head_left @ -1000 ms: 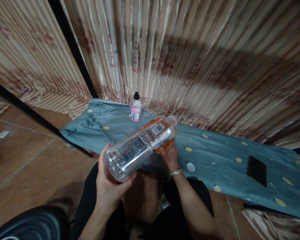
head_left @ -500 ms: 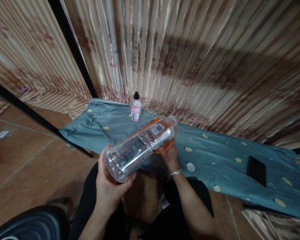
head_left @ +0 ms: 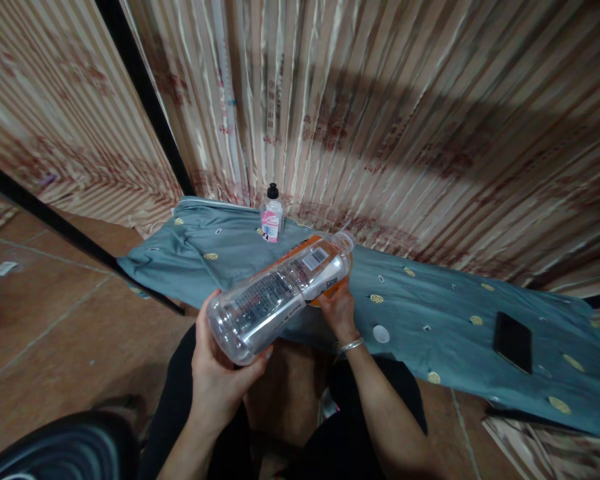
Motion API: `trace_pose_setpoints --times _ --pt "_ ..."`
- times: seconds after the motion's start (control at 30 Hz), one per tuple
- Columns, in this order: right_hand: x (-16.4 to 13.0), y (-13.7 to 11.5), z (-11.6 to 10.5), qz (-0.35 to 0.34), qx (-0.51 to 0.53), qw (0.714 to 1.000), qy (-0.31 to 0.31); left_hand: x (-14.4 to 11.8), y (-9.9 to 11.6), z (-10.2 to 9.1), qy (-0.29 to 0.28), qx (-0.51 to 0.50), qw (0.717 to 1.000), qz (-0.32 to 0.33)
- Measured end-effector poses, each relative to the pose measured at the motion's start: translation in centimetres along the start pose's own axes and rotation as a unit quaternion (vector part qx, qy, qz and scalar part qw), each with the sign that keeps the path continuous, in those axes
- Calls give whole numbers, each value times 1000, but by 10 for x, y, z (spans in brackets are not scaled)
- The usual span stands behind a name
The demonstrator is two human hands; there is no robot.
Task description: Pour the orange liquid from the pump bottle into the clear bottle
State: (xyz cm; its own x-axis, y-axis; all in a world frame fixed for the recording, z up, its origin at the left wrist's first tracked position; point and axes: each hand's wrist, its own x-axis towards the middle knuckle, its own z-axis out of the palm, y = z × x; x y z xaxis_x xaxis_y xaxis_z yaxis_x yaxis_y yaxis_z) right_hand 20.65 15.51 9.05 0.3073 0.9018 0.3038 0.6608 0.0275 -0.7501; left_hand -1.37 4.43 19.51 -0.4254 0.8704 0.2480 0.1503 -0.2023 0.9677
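A large clear plastic bottle [head_left: 260, 303] is tilted across the middle of the view, its uncapped neck toward the upper right. It carries printed text, a barcode and orange around its upper part. My left hand [head_left: 220, 387] is closed around the bottle's base, with the thumb along the underside. Near the neck end, my right hand [head_left: 341, 312] grips the bottle from below; its fingers are mostly hidden behind it. Behind the bottle stands a small clear bottle [head_left: 271, 220] with a pink label and black cap.
A teal patterned cloth [head_left: 405, 293] covers the low table. On it lie a small white disc [head_left: 381, 334] and, at the right, a dark phone [head_left: 514, 342]. Black metal poles [head_left: 145, 93] rise at the left. A striped curtain [head_left: 380, 120] hangs behind.
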Motion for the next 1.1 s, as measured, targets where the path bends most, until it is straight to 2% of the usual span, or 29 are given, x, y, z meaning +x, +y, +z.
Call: trace_pose_setpoints --times 0.13,0.27,0.33,0.37,0.4,0.53,0.87,1.1 --pt "1 -1 0 13 6 1000 -7 1 -4 -1 2 3 1000 4" --pt "1 -1 0 17 13 1000 -6 4 -14 -6 -34 25 999 32" --pt "0 -1 0 15 11 1000 -3 4 -18 -7 -2 14 999 51" --pt "0 0 0 16 10 1000 -3 4 -19 -7 -4 16 998 55" --pt "0 0 0 18 10 1000 -4 4 -19 -6 -20 26 998 51" --pt "1 -1 -1 22 10 1000 -8 2 -18 -4 2 13 999 46" --pt "0 -2 1 23 -3 1000 -3 2 -19 -6 -4 21 998 59" --pt "1 1 0 14 5 1000 -4 2 -14 -5 -2 19 999 32"
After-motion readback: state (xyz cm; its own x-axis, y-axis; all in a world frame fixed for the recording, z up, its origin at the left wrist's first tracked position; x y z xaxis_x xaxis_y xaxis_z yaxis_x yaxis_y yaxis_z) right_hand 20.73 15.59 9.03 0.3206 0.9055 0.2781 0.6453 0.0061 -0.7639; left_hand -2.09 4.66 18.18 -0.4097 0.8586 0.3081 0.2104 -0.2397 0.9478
